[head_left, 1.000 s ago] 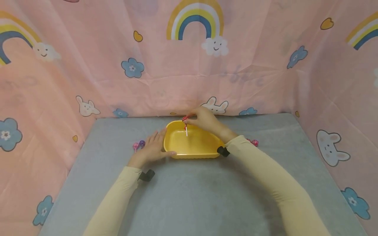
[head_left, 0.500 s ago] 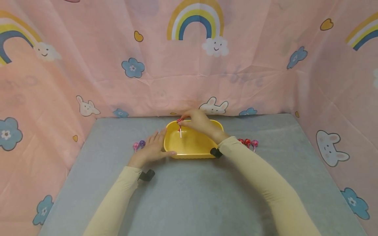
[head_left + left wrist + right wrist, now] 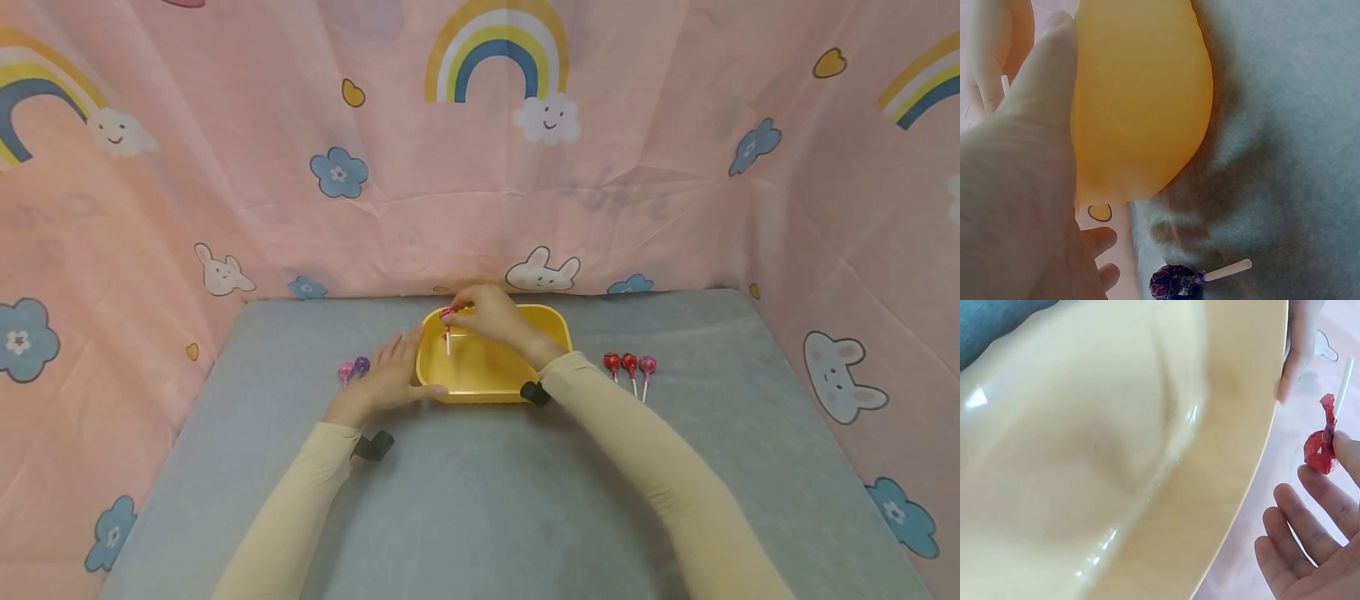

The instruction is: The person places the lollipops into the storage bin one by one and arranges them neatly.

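My right hand (image 3: 491,317) pinches a red-wrapped lollipop (image 3: 1319,453) between thumb and index finger by its candy end. In the head view its white stick points down over the left back part of a yellow plastic tray (image 3: 487,371). The other fingers of that hand are spread in the right wrist view. My left hand (image 3: 382,383) rests at the tray's left end, fingers extended along the side and thumb at the front edge. Beside it lie a pink lollipop (image 3: 345,372) and a purple lollipop (image 3: 1175,283), partly hidden by the hand in the head view.
To the right of the tray lie two red lollipops (image 3: 612,362) and a pink lollipop (image 3: 647,365) in a row, sticks toward me. Grey cloth (image 3: 480,492) covers the table. A pink printed curtain (image 3: 420,225) stands close behind the tray and along both sides.
My right hand has moved left over the tray with the red lollipop, and its forearm has uncovered the lollipops on the right. The left hand has stayed in place.
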The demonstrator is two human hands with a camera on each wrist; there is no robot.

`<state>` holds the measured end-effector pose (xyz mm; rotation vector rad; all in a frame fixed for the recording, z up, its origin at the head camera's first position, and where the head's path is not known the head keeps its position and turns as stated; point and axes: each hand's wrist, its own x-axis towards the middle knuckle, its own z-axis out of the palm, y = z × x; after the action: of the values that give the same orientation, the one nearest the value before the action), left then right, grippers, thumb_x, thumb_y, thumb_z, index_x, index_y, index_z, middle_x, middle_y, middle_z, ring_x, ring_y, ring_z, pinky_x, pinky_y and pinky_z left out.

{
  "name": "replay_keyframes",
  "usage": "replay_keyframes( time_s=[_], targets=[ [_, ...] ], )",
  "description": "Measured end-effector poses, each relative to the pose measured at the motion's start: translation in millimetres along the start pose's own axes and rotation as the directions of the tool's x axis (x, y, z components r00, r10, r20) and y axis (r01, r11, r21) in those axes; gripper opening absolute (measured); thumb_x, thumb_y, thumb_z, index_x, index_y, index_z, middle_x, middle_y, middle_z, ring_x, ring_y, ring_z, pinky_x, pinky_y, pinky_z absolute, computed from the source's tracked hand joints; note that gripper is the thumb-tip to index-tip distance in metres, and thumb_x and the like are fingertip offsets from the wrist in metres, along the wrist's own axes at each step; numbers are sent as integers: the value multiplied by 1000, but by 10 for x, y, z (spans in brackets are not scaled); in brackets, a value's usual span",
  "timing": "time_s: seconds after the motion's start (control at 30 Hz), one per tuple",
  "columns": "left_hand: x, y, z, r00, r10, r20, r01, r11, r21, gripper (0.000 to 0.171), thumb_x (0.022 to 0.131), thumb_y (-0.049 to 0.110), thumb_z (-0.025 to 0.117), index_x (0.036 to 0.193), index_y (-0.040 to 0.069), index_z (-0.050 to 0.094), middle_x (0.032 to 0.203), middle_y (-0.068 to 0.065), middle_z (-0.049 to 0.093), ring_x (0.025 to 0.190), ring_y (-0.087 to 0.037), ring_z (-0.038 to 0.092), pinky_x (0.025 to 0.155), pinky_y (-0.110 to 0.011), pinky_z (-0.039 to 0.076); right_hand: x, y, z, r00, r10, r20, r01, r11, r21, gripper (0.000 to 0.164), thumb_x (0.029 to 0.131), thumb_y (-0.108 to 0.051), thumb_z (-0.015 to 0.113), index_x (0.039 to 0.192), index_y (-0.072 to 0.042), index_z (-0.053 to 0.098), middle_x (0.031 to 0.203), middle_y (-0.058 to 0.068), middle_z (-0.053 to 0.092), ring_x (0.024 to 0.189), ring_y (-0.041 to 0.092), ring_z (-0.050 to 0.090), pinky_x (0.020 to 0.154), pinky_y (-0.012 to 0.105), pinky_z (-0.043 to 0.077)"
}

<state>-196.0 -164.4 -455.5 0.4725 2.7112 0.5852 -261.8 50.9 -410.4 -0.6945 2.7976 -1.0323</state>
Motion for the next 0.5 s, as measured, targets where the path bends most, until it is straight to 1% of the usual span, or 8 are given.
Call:
replay_keyframes(
  time_s=[0.3,0.5],
  targets=[
    [-11,17,-21,1000,14,-2,-14,1000,1,117,82,68,64,160,14,-4,168,-14,7,155,-42,2,124,-64,7,12,7,117,999,31,10,-31,999,30,25,91,-37,71,100,-14,74,101,1,73,95,19,61,93,34,54],
    [-9,9,-19,1000,10,0,-10,1000,5,118,82,68,65,160,14,-4,168,-14,7,155,-43,3,124,-63,7,17,12,199,999,45,-1,-45,999,9,27,91,-39,71,103,-14,74,104,1,74,97,19,63,95,35,54]
  ],
)
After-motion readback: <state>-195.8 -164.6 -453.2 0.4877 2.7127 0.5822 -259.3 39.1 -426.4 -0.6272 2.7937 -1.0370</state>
